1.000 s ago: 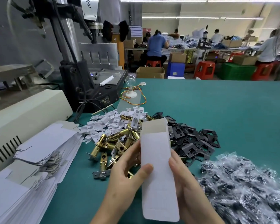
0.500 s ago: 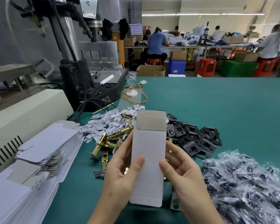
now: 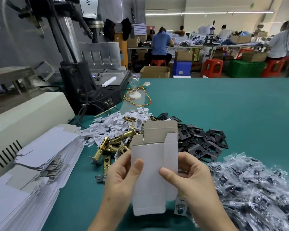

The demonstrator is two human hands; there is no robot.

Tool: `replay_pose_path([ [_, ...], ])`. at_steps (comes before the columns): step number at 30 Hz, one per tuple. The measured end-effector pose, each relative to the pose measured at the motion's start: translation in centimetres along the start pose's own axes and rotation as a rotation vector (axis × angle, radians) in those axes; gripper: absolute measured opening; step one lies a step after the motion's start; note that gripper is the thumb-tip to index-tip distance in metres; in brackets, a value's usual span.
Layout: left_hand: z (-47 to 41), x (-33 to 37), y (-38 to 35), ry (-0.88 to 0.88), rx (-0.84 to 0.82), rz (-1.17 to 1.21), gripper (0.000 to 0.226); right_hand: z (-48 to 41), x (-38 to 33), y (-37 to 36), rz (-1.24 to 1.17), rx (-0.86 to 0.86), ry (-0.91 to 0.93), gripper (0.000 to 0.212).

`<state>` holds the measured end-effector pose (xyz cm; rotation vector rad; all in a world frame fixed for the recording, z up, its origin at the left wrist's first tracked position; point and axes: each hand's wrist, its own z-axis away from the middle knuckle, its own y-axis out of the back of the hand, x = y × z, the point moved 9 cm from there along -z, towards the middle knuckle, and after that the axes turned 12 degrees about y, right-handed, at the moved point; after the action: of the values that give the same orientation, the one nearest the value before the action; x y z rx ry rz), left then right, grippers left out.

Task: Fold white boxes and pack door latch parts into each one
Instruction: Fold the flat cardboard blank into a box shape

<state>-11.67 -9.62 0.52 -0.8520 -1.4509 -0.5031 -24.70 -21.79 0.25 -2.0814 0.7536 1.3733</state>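
White box [image 3: 149, 154] is mid-fold: flat blank squared up into a sleeve, top flaps standing open with the grey inside showing, bottom end not visibly tucked. Judged step is erecting the box, nothing packed yet. Next move likely calls for tucking in one end's flaps so it holds a load, then reaching for parts. Box is upright at lower centre of frame, off the counter [image 3: 232, 105], between both hands. Left hand [image 3: 120, 179] pinches the left edge, thumb on the front panel, fingers behind. Right hand [image 3: 195, 179] pinches the right fold, thumb on the front, fingers curled around the side panel. Just behind the box, centre frame: pile of brass latch bolts [image 3: 113, 144]. Right of those, a heap of black plates [image 3: 203, 144]. Lower right: mound of clear bagged parts [image 3: 257, 189], contents too small to tell. Lower left: stack of flat box blanks [image 3: 40, 155] beside a beige machine housing [image 3: 32, 114]. Small white card pieces [image 3: 110, 124] are scattered above the bolts. All supplies sit near the hands. Thin card creases easily, so a hard squeeze risks a crooked fold.
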Motion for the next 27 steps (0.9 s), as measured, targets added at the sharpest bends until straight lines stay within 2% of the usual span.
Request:
replay_pose_path([
  [3,-0.3,0.1,1.4,-0.004,0.148,-0.029,0.038,0.3,0.4,-0.8,0.046,-0.065,-0.022,0.028],
  [6,-0.2,-0.2,1.8,-0.013,0.191,-0.054,0.026,0.4,0.2,-1.2,0.067,-0.064,-0.007,0.026],
  [11,0.0,-0.5,1.5,0.033,0.136,0.026,0.041,0.4,0.1,-1.1,0.017,-0.046,-0.007,0.018],
  [12,0.0,-0.5,1.2,0.043,0.093,0.061,0.042,0.3,0.2,-1.1,-0.038,-0.041,-0.034,0.021],
  [14,-0.1,-0.6,0.9,0.057,0.04,0.098,0.044,0.2,0.3,-0.9,-0.102,-0.039,-0.064,0.042],
  [17,0.0,-0.4,1.1,0.033,0.097,0.072,0.043,-0.1,-0.3,-0.5,-0.012,-0.029,0.025,0.059],
  [22,0.3,1.0,0.0,-0.079,0.034,-0.034,0.046,0.1,-1.8,-1.1,0.035,-0.059,0.177,0.061],
  [24,0.4,1.1,0.0,-0.086,0.028,-0.024,0.051,0.1,-2.1,-1.1,0.018,-0.075,0.196,0.056],
  [27,0.3,1.3,0.0,-0.111,0.03,-0.037,0.046,0.1,-1.9,-1.1,0.024,-0.099,0.177,0.05],
])
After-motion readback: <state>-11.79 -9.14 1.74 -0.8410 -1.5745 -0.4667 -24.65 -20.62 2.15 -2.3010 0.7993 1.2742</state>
